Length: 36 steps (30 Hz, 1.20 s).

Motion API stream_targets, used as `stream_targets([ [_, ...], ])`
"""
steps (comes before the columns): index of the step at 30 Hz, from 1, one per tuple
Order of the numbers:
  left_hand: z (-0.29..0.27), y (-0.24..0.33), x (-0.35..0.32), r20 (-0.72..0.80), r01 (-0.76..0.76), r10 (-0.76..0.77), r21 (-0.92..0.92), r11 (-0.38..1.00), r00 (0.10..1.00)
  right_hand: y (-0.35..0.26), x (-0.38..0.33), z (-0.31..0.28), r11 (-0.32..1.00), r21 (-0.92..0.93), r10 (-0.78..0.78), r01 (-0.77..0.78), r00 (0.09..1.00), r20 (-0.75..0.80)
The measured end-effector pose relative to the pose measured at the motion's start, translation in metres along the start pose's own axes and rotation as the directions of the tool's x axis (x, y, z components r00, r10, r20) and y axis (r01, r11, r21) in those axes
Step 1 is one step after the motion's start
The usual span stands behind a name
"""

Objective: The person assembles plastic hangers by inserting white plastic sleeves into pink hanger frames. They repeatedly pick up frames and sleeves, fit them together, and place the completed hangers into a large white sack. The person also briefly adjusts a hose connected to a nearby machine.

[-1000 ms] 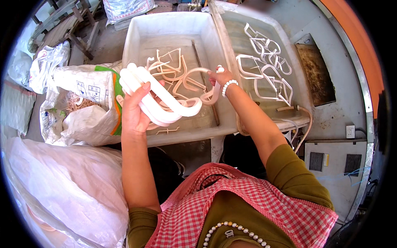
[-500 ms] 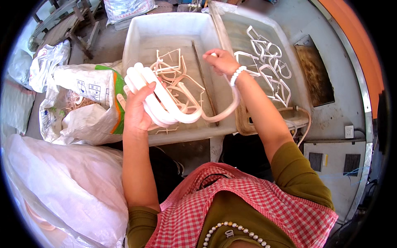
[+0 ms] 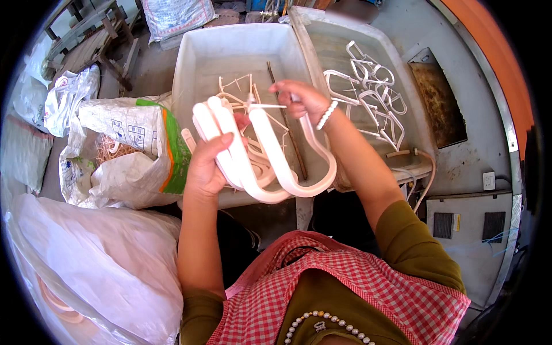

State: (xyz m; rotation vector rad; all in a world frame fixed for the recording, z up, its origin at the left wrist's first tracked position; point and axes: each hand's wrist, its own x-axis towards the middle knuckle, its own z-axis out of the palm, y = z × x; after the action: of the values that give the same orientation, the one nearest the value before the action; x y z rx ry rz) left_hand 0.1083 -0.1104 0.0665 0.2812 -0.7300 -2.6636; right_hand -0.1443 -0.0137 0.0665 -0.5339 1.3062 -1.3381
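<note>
My left hand [image 3: 208, 165] is closed round a stack of pale U-shaped plastic pieces [image 3: 233, 155], thumb on top. Beside the stack, my right hand [image 3: 305, 103] grips one end of a single U-shaped plastic piece [image 3: 323, 183], whose curve points toward me. A thin plastic runner [image 3: 268, 106] stretches between that piece's other end and my right fingers. Both hands are over a white tub [image 3: 230, 43], where several thin plastic runners [image 3: 236, 86] lie partly hidden by the stack. A dark rod [image 3: 292, 135] also lies in the tub.
A second tub [image 3: 313, 23] at the right holds several white moulded frames [image 3: 374, 100]. Left of me stand an open woven sack [image 3: 135, 123] of thin scraps and a large plastic bag [image 3: 98, 253]. A hose [image 3: 426, 178] hangs at the right tub's near corner.
My right hand has moved slightly left with the U-shaped piece, now upright beside the stack, its runner showing. My left hand has shifted a little right and nearer with the stack.
</note>
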Motion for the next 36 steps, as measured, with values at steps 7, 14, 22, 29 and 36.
stream_targets([
  [7,0.003,-0.014,0.004,0.076,0.078,-0.086,0.095,0.992,0.993,0.039,0.034,0.010,0.999,-0.017,-0.040,0.037,0.981,-0.188],
  [14,0.004,-0.008,0.003,-0.052,0.082,-0.069,0.308,0.948,0.996,0.038,0.031,-0.004,0.984,-0.149,-0.155,0.100,0.893,-0.422],
  [22,0.008,-0.011,0.003,-0.049,0.042,-0.028,0.332,0.942,0.998,0.031,0.023,0.005,0.972,-0.217,-0.170,0.093,0.913,-0.371],
  [29,0.020,-0.019,0.006,0.072,0.075,-0.085,0.129,0.989,0.994,0.053,0.028,-0.001,0.356,-0.813,-0.801,0.461,0.599,-0.012],
  [36,0.007,-0.013,-0.004,0.099,0.005,-0.018,0.138,0.990,0.995,0.028,-0.005,0.030,-0.166,-0.844,-0.620,0.509,0.612,0.491],
])
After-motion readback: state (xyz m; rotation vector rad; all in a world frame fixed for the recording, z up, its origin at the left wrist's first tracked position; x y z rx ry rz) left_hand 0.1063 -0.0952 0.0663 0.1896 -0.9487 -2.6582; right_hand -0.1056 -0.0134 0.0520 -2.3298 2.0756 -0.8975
